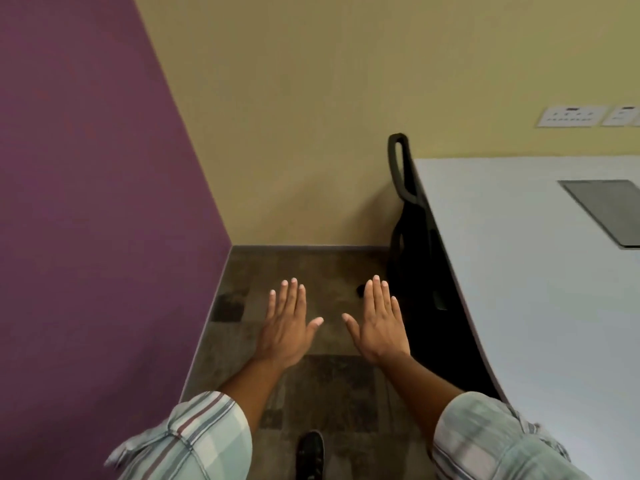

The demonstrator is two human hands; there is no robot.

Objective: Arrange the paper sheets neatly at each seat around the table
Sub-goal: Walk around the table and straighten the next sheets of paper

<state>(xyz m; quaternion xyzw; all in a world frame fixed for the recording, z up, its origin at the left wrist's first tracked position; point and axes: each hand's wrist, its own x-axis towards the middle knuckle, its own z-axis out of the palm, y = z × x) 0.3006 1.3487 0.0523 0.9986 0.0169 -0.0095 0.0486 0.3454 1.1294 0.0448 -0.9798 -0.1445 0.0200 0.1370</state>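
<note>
My left hand (287, 323) and my right hand (379, 323) are held out flat in front of me, palms down, fingers spread, over the floor. Neither holds anything. They are side by side with a small gap between the thumbs. The white table (540, 278) lies to the right of my right hand, its curved edge close to my right forearm. No paper sheets are in view.
A black chair (412, 216) is tucked at the table's left edge against the beige wall. A grey panel (609, 209) is set into the tabletop at far right. A purple wall (86, 220) stands on the left. Wall sockets (571, 116) sit above the table. My shoe (310, 452) is on the tiled floor.
</note>
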